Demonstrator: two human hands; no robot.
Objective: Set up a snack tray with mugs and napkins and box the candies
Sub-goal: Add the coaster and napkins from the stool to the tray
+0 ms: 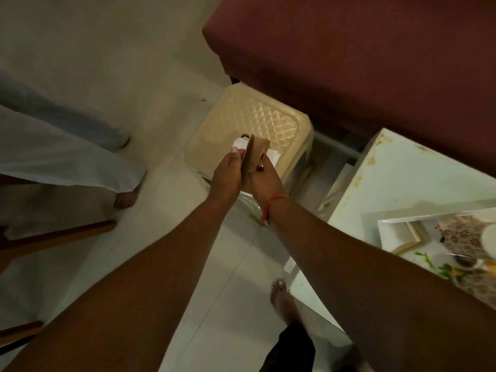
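Both my hands reach down over a cream plastic stool (257, 116). Between them stands a thin brown holder (253, 154) seen edge-on, with white napkins (239, 143) showing at its left side and more white paper (273, 156) behind it on the stool. My left hand (226, 171) presses the holder's left face, thumb up by the napkins. My right hand (264, 178), with a red thread on the wrist, grips the holder's right face. At the right edge a clear tray (397, 229) with a floral napkin (456, 237) lies on the pale table (402, 173).
A dark red sofa (362, 55) runs behind the stool and table. Another person's legs in pale trousers (61, 159) and bare foot (126, 198) stand at left, beside wooden chair legs (61, 237). My own bare foot (281, 296) is on the tiled floor below.
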